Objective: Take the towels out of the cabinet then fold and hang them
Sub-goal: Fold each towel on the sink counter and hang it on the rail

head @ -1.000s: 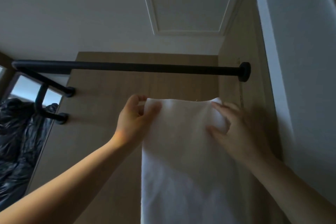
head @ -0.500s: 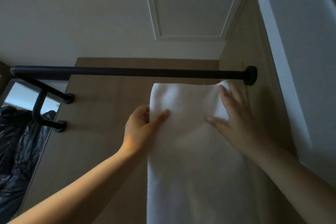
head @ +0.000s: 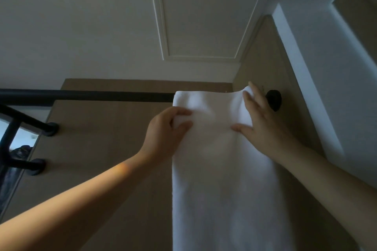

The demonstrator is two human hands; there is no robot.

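Observation:
A folded white towel [head: 222,169] hangs as a long strip, its top edge level with the black rail [head: 91,96] and covering the rail's right end. My left hand [head: 167,132] pinches the towel's left edge just below the rail, thumb in front and fingers curled behind. My right hand [head: 263,126] holds the right edge, thumb spread across the front and fingers reaching up over the top corner beside the rail's round wall mount [head: 274,100].
The rail runs across a wooden wall panel [head: 106,140]. A second, lower black bar with two wall mounts [head: 30,126] sits at the left. Dark plastic bags [head: 12,169] lie at the far left. A white wall [head: 326,87] closes off the right.
Both hands have lifted the towel upward. Its top edge rose from well below the rail to the rail's height, now covering the right end of the rail.

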